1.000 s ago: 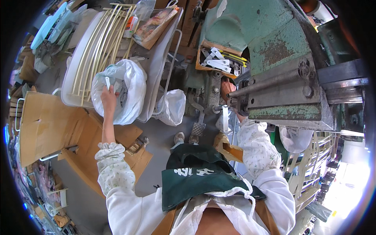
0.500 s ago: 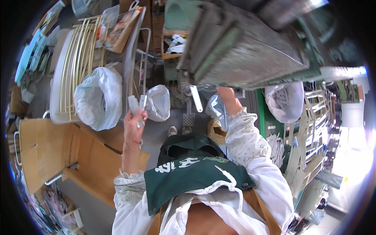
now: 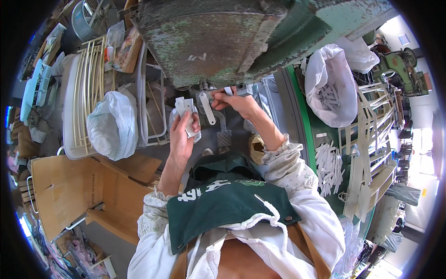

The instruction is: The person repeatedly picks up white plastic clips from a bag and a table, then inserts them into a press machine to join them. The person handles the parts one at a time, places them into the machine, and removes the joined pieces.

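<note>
My left hand [image 3: 182, 139] is closed around a small stack of flat, pale metal strips [image 3: 185, 111], held up just left of the machine's working spot. My right hand [image 3: 241, 105] pinches a short, light strip [image 3: 228, 91] between thumb and fingertips, right under the machine. Between the two hands a white strip with rounded ends and a hole [image 3: 207, 109] slants downward below the machine; what supports it is hidden. The green, worn machine [image 3: 209, 42] overhangs both hands, covering the tool area. Beneath them is a textured foot pedal [image 3: 224, 138].
White bags [image 3: 113, 125] stand left, by a tub holding long cream rods [image 3: 83, 93]. An open cardboard box [image 3: 65, 190] lies lower left. On the right, a green bench carries a bag of strips [image 3: 331, 83], a loose pile of strips [image 3: 329, 167] and stacked long bars [image 3: 367, 153].
My left hand has moved up and right with its strips, close to the machine. My right hand has come left and now shows a strip in its fingertips. The whole view has shifted.
</note>
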Action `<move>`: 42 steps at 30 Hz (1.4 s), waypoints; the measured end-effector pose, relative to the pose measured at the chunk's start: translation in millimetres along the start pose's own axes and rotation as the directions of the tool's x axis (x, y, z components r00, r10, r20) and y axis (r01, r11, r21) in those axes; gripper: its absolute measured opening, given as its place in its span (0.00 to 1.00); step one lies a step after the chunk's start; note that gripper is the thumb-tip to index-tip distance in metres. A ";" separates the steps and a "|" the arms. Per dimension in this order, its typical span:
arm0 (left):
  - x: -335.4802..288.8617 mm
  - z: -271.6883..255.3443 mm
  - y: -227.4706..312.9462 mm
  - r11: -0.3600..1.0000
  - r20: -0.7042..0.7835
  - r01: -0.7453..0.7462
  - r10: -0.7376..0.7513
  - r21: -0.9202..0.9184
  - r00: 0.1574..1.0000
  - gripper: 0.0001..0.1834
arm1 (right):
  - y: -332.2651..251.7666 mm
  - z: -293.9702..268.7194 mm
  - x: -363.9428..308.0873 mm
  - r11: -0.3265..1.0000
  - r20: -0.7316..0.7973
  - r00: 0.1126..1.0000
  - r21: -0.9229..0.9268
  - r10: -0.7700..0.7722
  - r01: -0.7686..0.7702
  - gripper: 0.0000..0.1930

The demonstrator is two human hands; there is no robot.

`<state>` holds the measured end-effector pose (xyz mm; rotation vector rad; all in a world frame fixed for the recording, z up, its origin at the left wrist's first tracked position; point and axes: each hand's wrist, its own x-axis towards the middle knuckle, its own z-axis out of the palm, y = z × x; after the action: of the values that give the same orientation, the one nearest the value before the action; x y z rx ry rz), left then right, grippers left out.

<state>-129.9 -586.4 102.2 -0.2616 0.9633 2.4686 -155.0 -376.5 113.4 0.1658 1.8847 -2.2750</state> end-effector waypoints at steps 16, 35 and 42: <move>-5.3 29.1 -9.9 0.962 -0.106 -0.145 0.173 0.231 0.979 0.11 | -2.8 22.3 17.8 0.949 -0.093 0.970 -0.248 -0.225 0.197 0.07; -43.3 -10.0 10.4 0.943 0.165 0.332 -0.324 -0.022 0.932 0.13 | -18.0 30.7 -48.8 0.882 0.245 0.922 -0.297 -0.299 0.365 0.06; -20.6 13.6 38.8 0.850 -0.043 -0.126 0.171 0.512 0.984 0.11 | -0.8 31.0 -37.5 0.810 -0.104 0.960 -0.566 -0.259 0.157 0.12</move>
<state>-131.2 -609.4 142.0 -0.1175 1.6842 2.2388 -117.6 -404.2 127.6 0.0791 2.6899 -1.7618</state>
